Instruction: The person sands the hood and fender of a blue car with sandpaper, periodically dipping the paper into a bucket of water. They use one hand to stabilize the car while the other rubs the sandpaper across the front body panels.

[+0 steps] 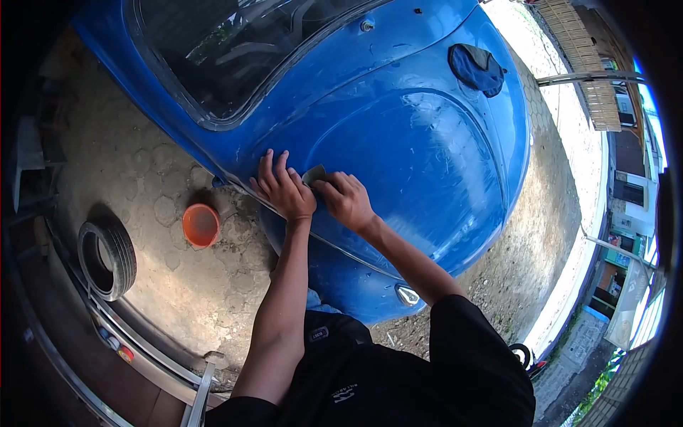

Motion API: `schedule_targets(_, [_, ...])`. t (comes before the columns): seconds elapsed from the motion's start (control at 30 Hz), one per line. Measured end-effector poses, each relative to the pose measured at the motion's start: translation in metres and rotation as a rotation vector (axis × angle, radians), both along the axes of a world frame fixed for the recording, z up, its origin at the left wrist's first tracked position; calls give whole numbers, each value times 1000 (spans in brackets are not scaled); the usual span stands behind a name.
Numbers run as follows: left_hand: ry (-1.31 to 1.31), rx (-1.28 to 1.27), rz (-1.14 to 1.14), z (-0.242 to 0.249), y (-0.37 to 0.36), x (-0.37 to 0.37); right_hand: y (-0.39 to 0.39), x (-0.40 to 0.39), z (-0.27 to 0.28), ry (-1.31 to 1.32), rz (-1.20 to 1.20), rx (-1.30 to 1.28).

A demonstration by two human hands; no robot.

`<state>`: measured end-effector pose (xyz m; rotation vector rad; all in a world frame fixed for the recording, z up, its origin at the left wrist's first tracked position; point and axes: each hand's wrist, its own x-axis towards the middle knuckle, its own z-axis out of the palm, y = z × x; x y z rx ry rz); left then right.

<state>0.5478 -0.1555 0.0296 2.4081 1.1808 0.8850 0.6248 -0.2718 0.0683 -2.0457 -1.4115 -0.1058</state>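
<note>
My left hand (286,191) lies on the blue car's front panel (398,171), near its side edge, with the fingers spread. Beside its thumb is a small, dark grey piece of sandpaper (314,173), which looks bent. My right hand (346,201) pinches this piece with curled fingers, close against the paint. Pale scuffs and scratches mark the curved blue surface around and beyond the hands. The car's windshield (220,57) is above and to the left of them.
A dark cloth cap (477,70) rests on the far part of the car. On the paved ground at left stand an orange bucket (201,226) and a loose tyre (122,260). A small lamp (408,294) sticks out from the fender near my right arm.
</note>
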Motion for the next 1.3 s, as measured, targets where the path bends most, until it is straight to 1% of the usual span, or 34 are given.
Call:
schedule_targets(0.03, [3,19,-5,0,3,2,-20,-3,1,-3,41,-22])
schedule_targets(0.13, [21,23,6,0,-2,-1,-57,-15,-2,-33,0,-153])
schedule_targets(0.17, [23,14,8,1,-1,0,-54,-15,-2,-49,-44,-143])
schedule_targets(0.27, [19,6,9,2,0,0,-1,-12,0,-77,-200,-66])
schedule_targets(0.33, [21,6,11,2,0,1,41,7,3,-104,-285,24])
schedule_targets(0.37, [3,23,-3,3,0,1,55,21,4,-139,-316,69])
schedule_targets(0.43, [-34,50,-25,2,2,2,56,59,6,-175,-331,110])
schedule_targets(0.5, [5,75,-15,2,2,4,32,111,13,-214,-530,119])
schedule_targets(0.57, [45,88,-3,2,1,3,-5,169,14,-150,-907,100])
schedule_targets(0.6, [64,90,-5,1,0,-2,-28,191,20,-134,-1061,68])
schedule_targets(0.63, [73,96,-5,0,1,0,-50,215,12,-99,-1203,26])
schedule_targets(0.7, [82,103,-6,1,2,2,-54,214,14,-134,-1201,-14])
schedule_targets(0.77, [82,108,-13,3,1,1,-41,180,9,-190,-815,35])
schedule_targets(0.83, [82,109,-16,3,2,1,-36,129,15,-114,-328,16])
schedule_targets(0.9, [77,112,-24,2,2,1,-50,102,12,-117,59,17])
schedule_targets(1.0, [61,107,-45,-1,4,4,-91,141,22,-261,-193,-95])
schedule_targets(1.03, [66,107,-46,-2,3,1,-106,160,20,-174,-615,-131])
schedule_targets(1.07, [80,118,-44,-2,3,-1,-128,189,12,-188,-975,-69])
schedule_targets(1.1, [92,131,-42,0,4,0,-150,203,12,-56,-1263,-71])
schedule_targets(1.13, [101,145,-40,2,3,2,-167,209,-7,-18,-1492,19])
schedule_targets(1.17, [101,152,-42,2,3,1,-158,199,-8,-42,-1366,42])
schedule_targets(1.23, [89,163,-49,2,3,2,-112,147,3,-101,-1119,93])
schedule_targets(1.27, [82,150,-39,1,1,1,-90,108,7,-61,-841,107])
schedule_targets(1.3, [75,142,-43,1,1,0,-82,67,2,-38,-479,25])
